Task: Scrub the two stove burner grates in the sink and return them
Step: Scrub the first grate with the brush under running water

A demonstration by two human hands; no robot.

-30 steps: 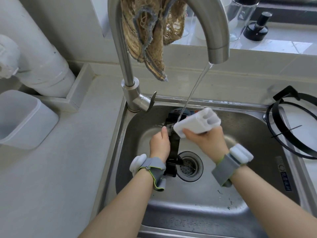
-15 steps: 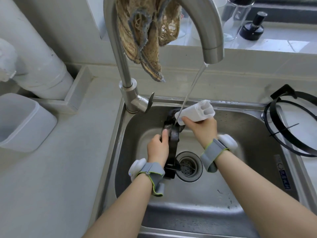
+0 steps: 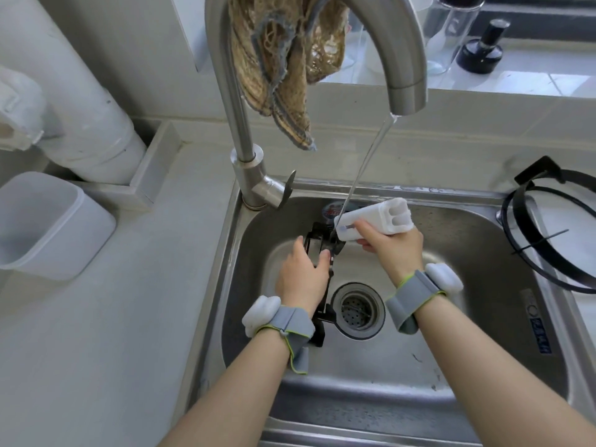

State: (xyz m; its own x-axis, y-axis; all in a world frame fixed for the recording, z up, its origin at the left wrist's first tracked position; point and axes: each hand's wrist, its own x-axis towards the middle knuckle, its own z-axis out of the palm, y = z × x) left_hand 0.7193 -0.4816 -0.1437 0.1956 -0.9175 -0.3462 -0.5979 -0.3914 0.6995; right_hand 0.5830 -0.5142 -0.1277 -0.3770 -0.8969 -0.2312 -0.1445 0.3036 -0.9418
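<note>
Now the left hand [image 3: 301,275] is clasping the black metal burner grate [image 3: 322,253] on edge in the steel sink [image 3: 483,253], while the right hand [image 3: 395,250] is gripping a white plastic scrubber [image 3: 375,219] against its top under running water [image 3: 364,169].

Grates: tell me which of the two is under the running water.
The grate standing in the sink, steadied by the left hand. The other grate lies on the counter to the right, dry.

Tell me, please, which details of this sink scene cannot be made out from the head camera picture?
- Grate in the sink: the left hand covers its middle.
- White scrubber: its working face is turned away, the right hand hiding part.
- Second grate on the counter: cut off by the right edge.
- Sink label: too small to read.
</note>
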